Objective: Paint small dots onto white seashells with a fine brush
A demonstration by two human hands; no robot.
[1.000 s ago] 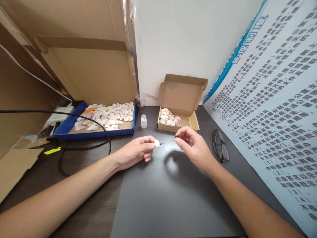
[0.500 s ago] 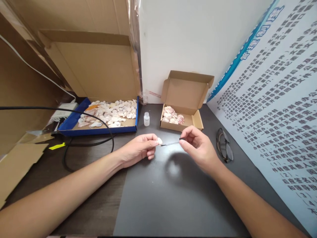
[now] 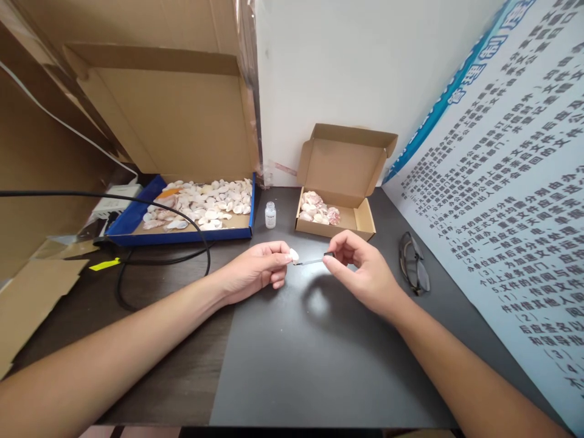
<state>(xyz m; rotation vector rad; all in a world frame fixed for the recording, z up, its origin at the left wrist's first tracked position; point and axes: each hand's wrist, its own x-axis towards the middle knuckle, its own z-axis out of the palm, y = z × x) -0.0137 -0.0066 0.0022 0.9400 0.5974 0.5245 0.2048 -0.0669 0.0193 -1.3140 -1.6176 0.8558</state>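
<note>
Pinched between the thumb and fingers of my left hand (image 3: 255, 272) is a small white seashell (image 3: 294, 256). My right hand (image 3: 365, 274) grips an applicator brush (image 3: 312, 261) by its black cap. Its thin stem points left, and the dark tip is at the lower edge of the shell; whether they touch I cannot tell. Behind my hands stands a small clear bottle (image 3: 271, 218) with a white label and no cap on it. Both hands are raised over the dark desk mat (image 3: 292, 365).
A blue-rimmed cardboard box (image 3: 182, 237) full of shells sits open at back left. The smaller open box (image 3: 335, 231) holds several shells. Black sunglasses (image 3: 414, 264) lie at right, beside a printed sheet (image 3: 515, 213). A black cable (image 3: 201, 234) crosses the left side.
The cap end of the brush, in my right hand, has shifted slightly left. My left hand keeps its hold on the shell. The camera view has tilted a little.
</note>
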